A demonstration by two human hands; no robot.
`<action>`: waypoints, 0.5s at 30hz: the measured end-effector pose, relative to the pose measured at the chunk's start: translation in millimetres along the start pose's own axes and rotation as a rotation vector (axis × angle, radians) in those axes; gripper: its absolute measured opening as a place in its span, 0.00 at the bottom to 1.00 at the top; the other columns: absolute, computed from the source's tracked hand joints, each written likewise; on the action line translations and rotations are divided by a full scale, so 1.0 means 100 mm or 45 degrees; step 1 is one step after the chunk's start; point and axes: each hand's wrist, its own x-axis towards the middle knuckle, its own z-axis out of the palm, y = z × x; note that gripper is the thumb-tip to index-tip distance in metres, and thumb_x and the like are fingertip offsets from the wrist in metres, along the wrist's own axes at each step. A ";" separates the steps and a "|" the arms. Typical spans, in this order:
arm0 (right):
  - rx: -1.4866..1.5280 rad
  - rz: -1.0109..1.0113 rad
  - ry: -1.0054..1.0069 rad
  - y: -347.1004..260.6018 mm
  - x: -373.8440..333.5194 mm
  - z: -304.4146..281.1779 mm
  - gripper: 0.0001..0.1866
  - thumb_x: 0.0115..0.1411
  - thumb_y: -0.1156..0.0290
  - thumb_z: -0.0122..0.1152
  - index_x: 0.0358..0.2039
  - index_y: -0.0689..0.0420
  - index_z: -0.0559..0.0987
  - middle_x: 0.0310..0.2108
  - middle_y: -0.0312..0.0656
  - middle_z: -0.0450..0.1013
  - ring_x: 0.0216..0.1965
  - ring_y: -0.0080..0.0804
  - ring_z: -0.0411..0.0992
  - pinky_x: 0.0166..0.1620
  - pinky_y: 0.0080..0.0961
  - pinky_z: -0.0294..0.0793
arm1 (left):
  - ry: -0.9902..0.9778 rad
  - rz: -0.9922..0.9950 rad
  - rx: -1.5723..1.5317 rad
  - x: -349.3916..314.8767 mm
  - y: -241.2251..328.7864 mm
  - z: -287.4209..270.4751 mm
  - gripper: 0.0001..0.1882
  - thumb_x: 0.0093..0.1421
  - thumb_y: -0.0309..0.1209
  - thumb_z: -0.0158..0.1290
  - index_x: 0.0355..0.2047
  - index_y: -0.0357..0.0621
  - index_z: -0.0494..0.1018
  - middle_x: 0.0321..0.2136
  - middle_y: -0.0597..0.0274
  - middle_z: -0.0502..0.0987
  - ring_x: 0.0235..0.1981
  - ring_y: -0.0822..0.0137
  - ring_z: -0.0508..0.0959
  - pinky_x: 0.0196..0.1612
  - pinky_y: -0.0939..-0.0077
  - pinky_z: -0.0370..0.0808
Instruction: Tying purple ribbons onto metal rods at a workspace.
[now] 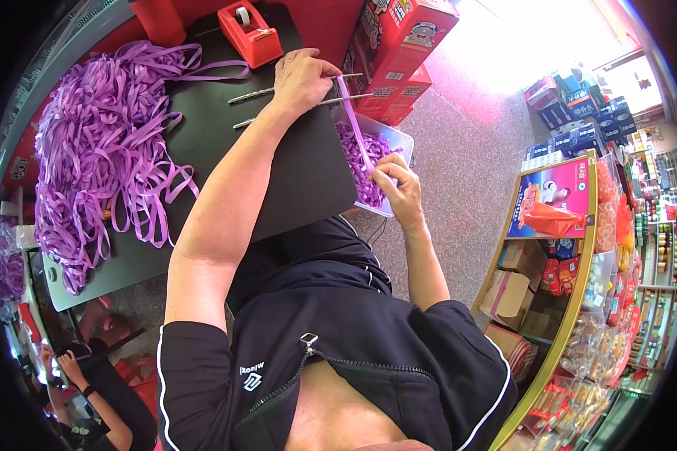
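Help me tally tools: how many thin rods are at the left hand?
2: the farther rod passes beneath the left hand; the nearer rod passes beneath the wrist. Both are partly covered, so another could be hidden there.

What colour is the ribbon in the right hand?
The ribbon is purple, best seen in the head view.

Two metal rods, one tape dispenser, one tabletop ribbon heap, one tub
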 end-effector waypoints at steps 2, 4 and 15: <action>0.089 0.060 0.009 0.09 -0.04 0.06 0.06 0.55 0.73 0.60 0.25 0.62 0.79 0.29 0.37 0.70 0.36 0.27 0.68 0.42 0.23 0.65 | 0.000 -0.001 0.024 0.00 0.00 0.00 0.16 0.49 0.31 0.52 0.38 0.60 0.81 0.56 0.57 0.68 0.60 0.58 0.62 0.63 0.59 0.52; 0.281 0.172 0.051 0.14 -0.10 0.10 0.07 0.57 0.73 0.58 0.27 0.63 0.80 0.30 0.36 0.70 0.36 0.24 0.67 0.42 0.21 0.64 | -0.010 -0.015 0.028 -0.01 0.02 -0.03 0.16 0.49 0.31 0.52 0.38 0.60 0.81 0.56 0.58 0.68 0.60 0.59 0.62 0.64 0.59 0.52; 0.359 0.036 0.073 -0.17 -0.03 0.07 0.07 0.59 0.74 0.57 0.30 0.64 0.81 0.31 0.36 0.70 0.35 0.22 0.66 0.40 0.18 0.63 | -0.036 -0.033 0.019 -0.01 0.02 -0.03 0.16 0.49 0.31 0.53 0.38 0.60 0.81 0.57 0.59 0.68 0.61 0.59 0.62 0.64 0.58 0.51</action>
